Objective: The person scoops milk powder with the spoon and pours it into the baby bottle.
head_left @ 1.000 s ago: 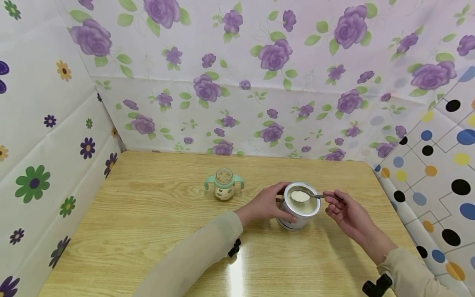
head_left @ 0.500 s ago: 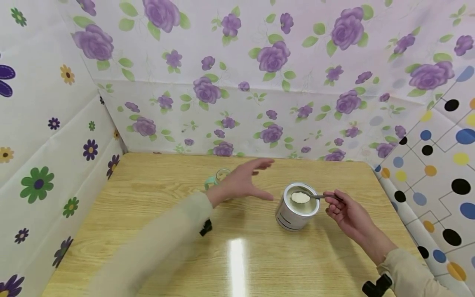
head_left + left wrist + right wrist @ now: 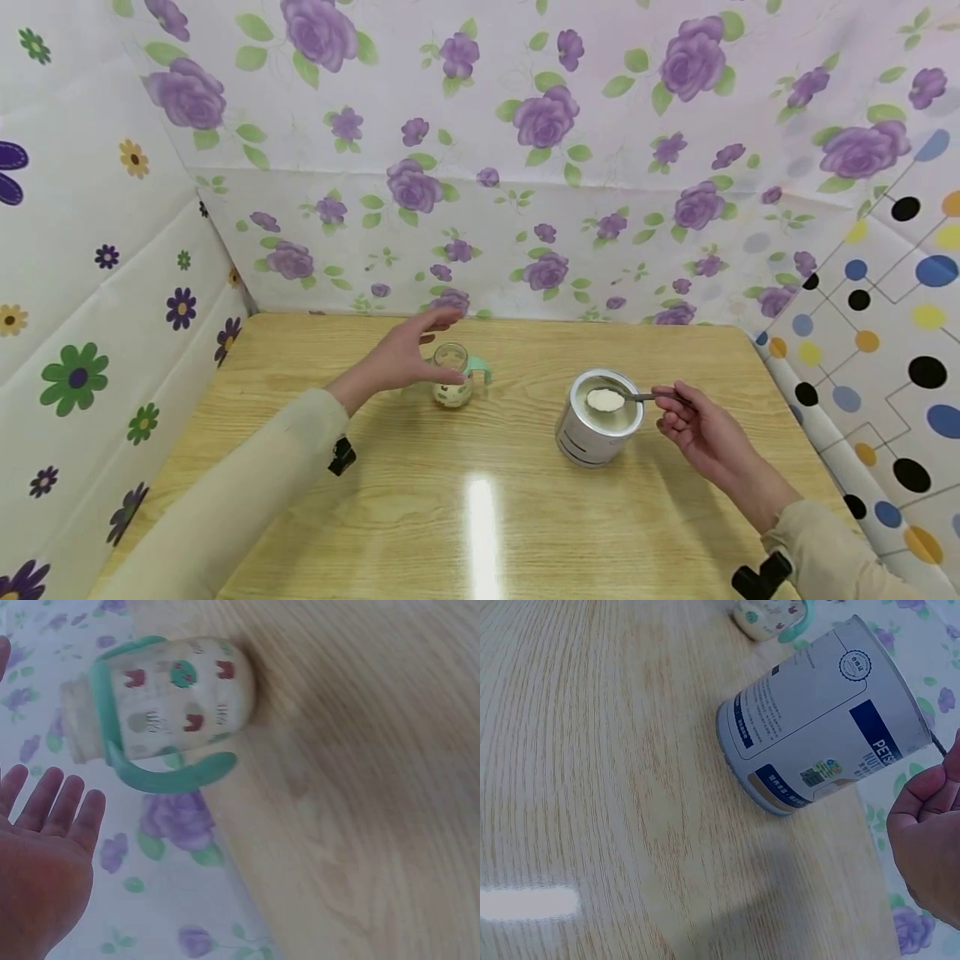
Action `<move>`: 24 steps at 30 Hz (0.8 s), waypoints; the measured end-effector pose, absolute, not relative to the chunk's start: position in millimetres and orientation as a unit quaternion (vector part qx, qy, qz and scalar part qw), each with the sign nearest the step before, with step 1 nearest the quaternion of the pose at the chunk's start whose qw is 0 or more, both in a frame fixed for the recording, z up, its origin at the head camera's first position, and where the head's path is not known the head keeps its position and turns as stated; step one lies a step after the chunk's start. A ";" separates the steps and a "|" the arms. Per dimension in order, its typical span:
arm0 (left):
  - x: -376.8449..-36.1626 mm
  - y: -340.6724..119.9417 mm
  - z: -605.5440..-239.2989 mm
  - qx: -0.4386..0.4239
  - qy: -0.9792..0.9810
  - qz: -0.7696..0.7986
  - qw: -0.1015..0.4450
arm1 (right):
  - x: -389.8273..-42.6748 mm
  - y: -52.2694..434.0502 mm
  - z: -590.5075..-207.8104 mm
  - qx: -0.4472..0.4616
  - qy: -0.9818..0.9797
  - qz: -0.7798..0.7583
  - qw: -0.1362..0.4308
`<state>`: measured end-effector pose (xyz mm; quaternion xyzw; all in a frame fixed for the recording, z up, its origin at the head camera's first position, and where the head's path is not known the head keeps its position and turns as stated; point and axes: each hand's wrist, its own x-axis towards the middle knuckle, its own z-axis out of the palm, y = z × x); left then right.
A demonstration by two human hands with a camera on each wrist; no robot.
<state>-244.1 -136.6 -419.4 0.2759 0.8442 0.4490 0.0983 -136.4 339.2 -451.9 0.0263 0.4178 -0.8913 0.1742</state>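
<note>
My left hand [image 3: 397,358] is spread beside a clear baby bottle [image 3: 453,393], its thumb in front of the bottle in the head view. In the left wrist view, the straight fingers [image 3: 64,806] stay apart from the bottle, which has mint-green handles [image 3: 176,778] and small printed animals. Its top is uncovered. My right hand [image 3: 708,437] pinches the handle of a spoon [image 3: 643,397]. A heap of pale powder [image 3: 604,400] fills the spoon's bowl, held over the mouth of an upright, lidless powder can [image 3: 588,442]. In the right wrist view, the can hides most of the spoon.
Both containers stand on a wood-grain table [image 3: 390,500], the bottle left of the can. A floral cloth wall [image 3: 495,242] rises behind the table's far edge. Patterned cloth [image 3: 892,367] also closes off the right side, and another sheet the left.
My left hand has let go of the can and moved left to the bottle, fingers spread. The right hand and the loaded spoon have stayed over the can.
</note>
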 end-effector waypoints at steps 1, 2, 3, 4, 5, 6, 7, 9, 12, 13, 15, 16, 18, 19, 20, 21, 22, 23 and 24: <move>-244.2 -138.9 -423.0 0.273 0.844 0.451 0.098 | -136.3 339.2 -451.5 0.026 0.417 -0.891 0.175; -244.4 -140.6 -426.4 0.271 0.844 0.454 0.097 | -136.4 339.3 -451.3 0.026 0.417 -0.891 0.175; -244.7 -142.0 -429.7 0.266 0.843 0.456 0.098 | -136.5 339.4 -451.2 0.026 0.417 -0.891 0.175; -245.2 -143.0 -433.0 0.263 0.843 0.458 0.097 | -136.5 339.2 -450.9 0.026 0.415 -0.892 0.176; -245.7 -143.9 -436.0 0.261 0.844 0.459 0.096 | -136.5 339.1 -450.7 0.026 0.412 -0.893 0.177; -246.3 -144.4 -439.0 0.260 0.844 0.460 0.096 | -136.4 338.9 -450.5 0.025 0.410 -0.894 0.177; -246.7 -144.7 -441.8 0.258 0.843 0.462 0.097 | -136.6 338.9 -450.5 0.026 0.408 -0.895 0.177; -247.9 -145.0 -447.4 0.251 0.843 0.465 0.098 | -136.4 338.7 -450.3 0.025 0.406 -0.896 0.177; -249.1 -146.0 -456.4 0.240 0.841 0.474 0.104 | -136.8 337.6 -450.9 0.025 0.408 -0.895 0.177; -249.2 -146.2 -459.4 0.236 0.839 0.479 0.107 | -136.9 337.4 -451.2 0.025 0.409 -0.895 0.176; -249.3 -146.5 -465.6 0.221 0.838 0.485 0.113 | -136.7 337.1 -451.7 0.028 0.413 -0.894 0.175; -249.4 -146.5 -469.1 0.216 0.838 0.488 0.116 | -136.5 337.0 -452.2 0.029 0.414 -0.893 0.174; -248.8 -146.4 -473.9 0.206 0.839 0.489 0.119 | -136.0 336.6 -452.7 0.031 0.417 -0.892 0.171; -249.0 -146.2 -476.8 0.204 0.839 0.490 0.118 | -135.7 336.6 -453.0 0.031 0.418 -0.892 0.170; -248.8 -146.1 -478.7 0.201 0.839 0.493 0.118 | -135.5 336.3 -453.0 0.031 0.419 -0.891 0.169; -248.9 -145.9 -481.1 0.200 0.837 0.497 0.116 | -135.3 336.0 -453.0 0.030 0.421 -0.891 0.169; -249.0 -145.7 -482.8 0.200 0.835 0.500 0.115 | -135.3 335.7 -452.9 0.028 0.422 -0.891 0.169; -248.9 -145.6 -483.9 0.200 0.833 0.503 0.113 | -135.3 335.3 -452.7 0.027 0.422 -0.890 0.169; -248.8 -145.4 -485.0 0.199 0.831 0.508 0.112 | -135.6 335.0 -452.7 0.026 0.422 -0.890 0.170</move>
